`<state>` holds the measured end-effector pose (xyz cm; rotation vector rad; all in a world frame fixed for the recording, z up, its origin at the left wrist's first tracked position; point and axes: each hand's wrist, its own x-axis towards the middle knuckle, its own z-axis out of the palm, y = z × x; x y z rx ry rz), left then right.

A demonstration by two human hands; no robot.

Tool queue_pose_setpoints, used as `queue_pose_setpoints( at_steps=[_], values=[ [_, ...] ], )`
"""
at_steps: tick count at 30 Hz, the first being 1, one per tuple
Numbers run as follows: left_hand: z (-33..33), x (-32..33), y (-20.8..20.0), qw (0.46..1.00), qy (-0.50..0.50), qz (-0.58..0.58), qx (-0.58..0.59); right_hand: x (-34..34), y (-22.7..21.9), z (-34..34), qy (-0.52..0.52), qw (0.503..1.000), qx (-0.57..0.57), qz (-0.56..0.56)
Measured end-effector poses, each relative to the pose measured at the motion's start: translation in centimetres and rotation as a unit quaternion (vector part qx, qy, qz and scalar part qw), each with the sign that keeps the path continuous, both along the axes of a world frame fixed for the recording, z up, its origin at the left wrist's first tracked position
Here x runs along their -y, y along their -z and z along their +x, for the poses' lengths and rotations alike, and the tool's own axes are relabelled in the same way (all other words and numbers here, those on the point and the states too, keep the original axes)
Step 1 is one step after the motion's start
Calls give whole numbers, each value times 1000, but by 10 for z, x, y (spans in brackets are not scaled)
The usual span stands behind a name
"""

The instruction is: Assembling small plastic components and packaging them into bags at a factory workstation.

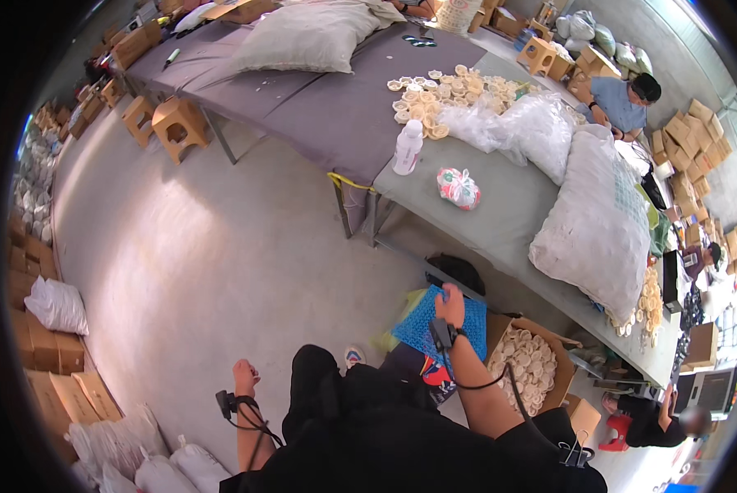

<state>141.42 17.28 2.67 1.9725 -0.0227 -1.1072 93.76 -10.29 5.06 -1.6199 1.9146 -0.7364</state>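
My right hand (450,305) is over the upper edge of a blue textured sheet (414,325), its fingers closed there; the exact grip is partly hidden. Yellow-green plastic (391,338) peeks out at the sheet's left side, and a dark item with a red and white pattern (439,380) lies just below it. To the right of my right forearm stands an open cardboard box (493,327) full of round cream-coloured pieces (529,367). My left hand (246,375) hangs low on the left over the floor, fingers curled in, with nothing visible in it.
A long table (500,185) carries a white bottle (408,148), a small tied bag (459,189), more cream pieces (422,103) and a large white sack (596,222). A black item (457,273) lies beneath. Stools (179,127) stand far left. Co-workers (625,103) sit at right.
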Motion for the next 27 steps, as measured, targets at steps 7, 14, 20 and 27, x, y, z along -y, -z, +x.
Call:
queue_pose_setpoints(
  at_steps=[7,14,20,27],
  values=[
    [62,82,37,976,102,185,55,171,-1,0,175,971,-149,-63],
    [131,234,27,977,105,181,51,197,36,40,151,941,-301,16],
    [162,507,9,969,186,-133,96,197,27,17,170,940,-279,102],
    [31,720,-77,907,315,-275,51,211,-8,-21,108,958,-178,195]
  ],
)
